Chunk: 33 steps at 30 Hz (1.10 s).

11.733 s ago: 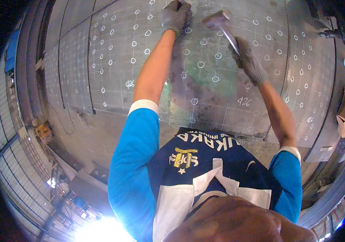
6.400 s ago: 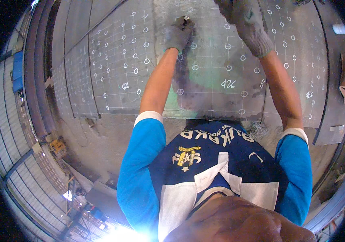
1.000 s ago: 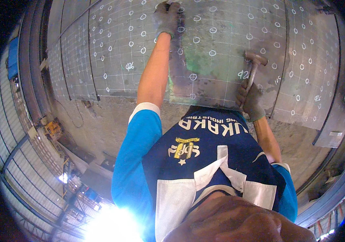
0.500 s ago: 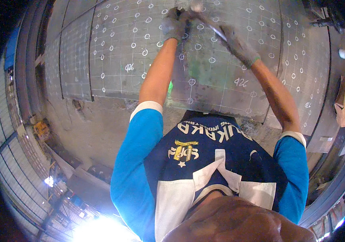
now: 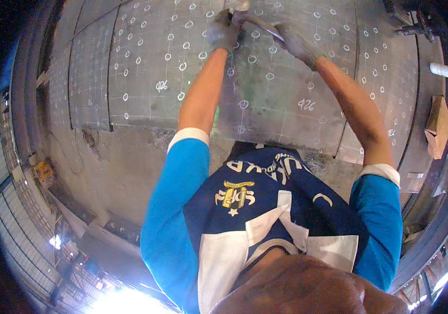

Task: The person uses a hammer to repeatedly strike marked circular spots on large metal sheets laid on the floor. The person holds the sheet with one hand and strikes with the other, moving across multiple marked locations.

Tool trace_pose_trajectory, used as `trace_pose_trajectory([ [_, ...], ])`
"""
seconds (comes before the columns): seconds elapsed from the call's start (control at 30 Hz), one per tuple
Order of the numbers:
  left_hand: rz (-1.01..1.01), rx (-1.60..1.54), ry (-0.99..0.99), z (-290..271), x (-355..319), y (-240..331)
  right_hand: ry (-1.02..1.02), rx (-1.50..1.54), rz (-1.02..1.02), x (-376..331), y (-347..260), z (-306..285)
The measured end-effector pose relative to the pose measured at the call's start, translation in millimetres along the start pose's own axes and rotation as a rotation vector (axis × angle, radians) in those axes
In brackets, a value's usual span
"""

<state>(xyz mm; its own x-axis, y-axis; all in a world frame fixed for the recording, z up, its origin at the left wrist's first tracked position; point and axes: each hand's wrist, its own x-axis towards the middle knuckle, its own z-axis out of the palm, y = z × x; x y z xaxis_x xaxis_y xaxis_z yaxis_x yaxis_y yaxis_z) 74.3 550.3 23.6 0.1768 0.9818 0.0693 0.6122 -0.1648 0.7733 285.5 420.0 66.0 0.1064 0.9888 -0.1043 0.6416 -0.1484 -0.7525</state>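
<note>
Left hand: the gloved left hand (image 5: 223, 32) is stretched out to the far part of the metal plate (image 5: 265, 104), its fingers curled tight around a small upright tool, seemingly a punch (image 5: 230, 14), whose lower end stands on the plate; most of the tool is hidden inside the glove.
Right hand: the gloved right hand (image 5: 298, 46) is clenched around the handle of a hammer (image 5: 255, 25), near the handle's end.
Hammer: its handle runs from the right hand up and to the left; the head lies at the top edge of the view, right by the upper end of the punch. Whether it touches the punch I cannot tell.
Metal plate: a large grey sheet lying flat in front of the person, ruled with chalk lines into a grid, a white chalk circle at many of the crossings, and some chalked figures.
Neighbouring plates: more sheets (image 5: 129, 63) marked the same way lie just beside it on the left and on the right.
Arms: both forearms are bare, with blue sleeves (image 5: 174, 199) that have white cuffs; the left arm reaches nearly straight ahead, the right is bent at the elbow.
Floor: rough concrete floor (image 5: 119, 167) between the person and the near plate edge.
Right side: a brown cardboard box (image 5: 437, 125) and a small white cylinder (image 5: 441, 70) lie well apart from the hands.
</note>
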Motion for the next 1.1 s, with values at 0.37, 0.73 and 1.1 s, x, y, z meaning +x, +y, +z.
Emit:
trace_pose_trajectory([
  [0.37, -0.177, -0.358, 0.003, -18.4, -16.3, -11.6, 0.015, -0.152, 0.336, -201.9, 27.4, -5.4],
  [0.73, 0.037, -0.077, -0.197, 5.8, -39.0, 19.2, 0.085, -0.312, 0.28, -242.1, 73.9, 22.8],
  [1.1, -0.007, -0.072, -0.231, -6.5, -44.4, 49.1, 0.163, -0.339, 0.155, -246.6, 66.9, 17.2],
])
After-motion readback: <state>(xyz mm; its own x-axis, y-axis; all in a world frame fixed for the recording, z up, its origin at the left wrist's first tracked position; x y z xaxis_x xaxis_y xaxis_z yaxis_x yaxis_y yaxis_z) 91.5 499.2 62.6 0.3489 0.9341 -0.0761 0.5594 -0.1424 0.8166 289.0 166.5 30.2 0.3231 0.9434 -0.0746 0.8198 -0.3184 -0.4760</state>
